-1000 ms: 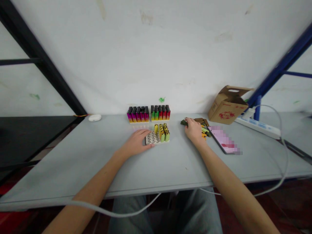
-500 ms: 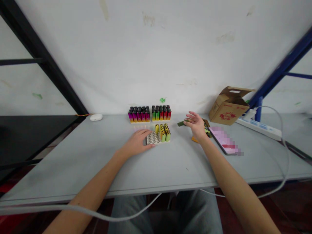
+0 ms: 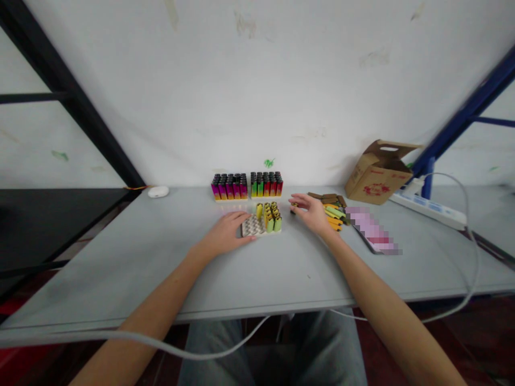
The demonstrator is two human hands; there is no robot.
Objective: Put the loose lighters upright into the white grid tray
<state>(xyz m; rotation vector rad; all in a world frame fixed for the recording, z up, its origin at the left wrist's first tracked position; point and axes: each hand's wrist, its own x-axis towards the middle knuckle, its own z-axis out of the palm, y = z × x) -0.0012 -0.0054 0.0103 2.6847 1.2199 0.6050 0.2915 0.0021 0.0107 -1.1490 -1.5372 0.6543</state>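
Note:
My left hand [image 3: 226, 231] grips the left end of a white tray [image 3: 251, 227], fingers at the back corner and thumb along the front. Rows of holes show in the tray's left part; several yellow and light-green lighter bodies [image 3: 273, 217] stand upright in its right part. Just right of the tray, my right hand [image 3: 311, 212] is closed, its fingertips pinching a dark lighter body [image 3: 294, 207] whose end faces the tray. Most of that piece is hidden by the fingers. Beyond my right hand lies a loose pile of orange, green and brown lighter bodies [image 3: 333, 215].
Two full trays of black-topped lighters, one purple [image 3: 229, 188] and one green and red [image 3: 266, 185], stand near the wall. At right are an open cardboard box [image 3: 376, 177], a phone [image 3: 372, 230] and a power strip [image 3: 430, 209]. A white case [image 3: 158, 192] lies at left.
My right hand has moved left and slightly nearer, from the pile toward the tray, turning the dark green lighter body more on end. My left hand stays on the tray.

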